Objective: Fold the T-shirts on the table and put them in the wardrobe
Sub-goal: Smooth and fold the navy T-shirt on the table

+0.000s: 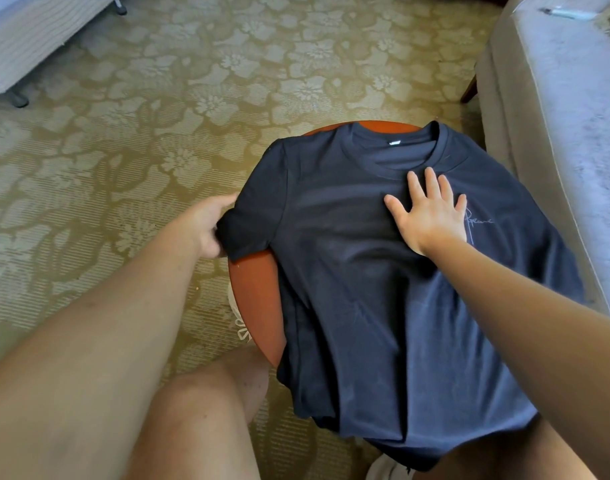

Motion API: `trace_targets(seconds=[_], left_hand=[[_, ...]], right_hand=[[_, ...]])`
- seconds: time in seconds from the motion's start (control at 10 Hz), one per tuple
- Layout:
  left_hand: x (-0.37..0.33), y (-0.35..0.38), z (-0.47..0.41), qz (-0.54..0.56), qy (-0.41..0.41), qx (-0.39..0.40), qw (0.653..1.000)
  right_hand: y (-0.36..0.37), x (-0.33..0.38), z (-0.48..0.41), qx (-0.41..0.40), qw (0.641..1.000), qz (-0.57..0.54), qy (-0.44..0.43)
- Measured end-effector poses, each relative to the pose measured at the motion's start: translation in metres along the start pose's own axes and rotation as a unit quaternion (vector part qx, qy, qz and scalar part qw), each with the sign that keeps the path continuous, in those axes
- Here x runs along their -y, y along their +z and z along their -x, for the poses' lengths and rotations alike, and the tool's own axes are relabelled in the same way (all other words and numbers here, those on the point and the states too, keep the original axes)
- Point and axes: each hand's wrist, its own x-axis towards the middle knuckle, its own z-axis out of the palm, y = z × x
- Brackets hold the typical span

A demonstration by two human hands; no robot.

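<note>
A dark navy T-shirt [352,271] lies face up, spread over a small round reddish-brown table [258,296], collar at the far side and hem hanging over the near edge. A thin white script logo shows on its chest. My left hand [210,226] grips the end of the shirt's left sleeve at the table's left edge. Flat on the chest, just below the collar, lies my right hand [431,213] with its fingers spread and straight. More dark fabric seems to lie under the shirt near the hem.
Patterned beige carpet [158,133] covers the floor. A bed with a pale cover [566,98] stands close on the right of the table. Another bed's corner [26,39] is at the far left. My bare knees and white shoes are below the table's near edge.
</note>
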Motion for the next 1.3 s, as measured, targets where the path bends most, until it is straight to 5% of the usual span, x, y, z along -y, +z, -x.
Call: trace_targets(seconds=[0.2,0.3,0.4,0.5,0.7,0.9,1.1,1.2,1.3], left_hand=[[0.01,-0.009,-0.01,-0.056,-0.001,0.007,0.998],[0.004,-0.006,-0.007,0.07,0.094,0.015,0.993],[-0.005,-0.005,0.0,0.1,0.224,-0.057,0.968],[-0.01,-0.005,0.008,0.017,0.268,-0.081,0.96],[-0.019,0.0,0.02,-0.207,0.362,-0.186,0.89],[-0.054,0.004,0.034,-0.324,0.328,-0.172,0.871],[-0.09,0.033,0.071,-0.506,0.323,-0.166,0.782],[-0.088,0.061,0.083,-0.431,0.383,-0.078,0.813],[-0.068,0.086,0.074,-0.31,0.425,-0.11,0.843]], right_hand=[[0.001,0.0,0.0,-0.002,1.0,0.003,0.001],[0.0,0.0,0.0,-0.002,1.0,0.004,0.001],[0.0,0.0,0.0,-0.003,1.0,0.005,0.0],[0.0,0.0,0.0,-0.003,1.0,0.005,0.0],[-0.001,0.002,0.001,0.002,1.0,0.006,0.005],[0.0,0.019,-0.005,0.006,1.0,0.009,0.02],[0.002,0.047,-0.014,0.012,1.0,-0.002,0.022],[0.001,0.054,-0.017,0.024,1.0,-0.006,0.015],[-0.012,0.05,-0.022,0.081,0.994,-0.072,0.004]])
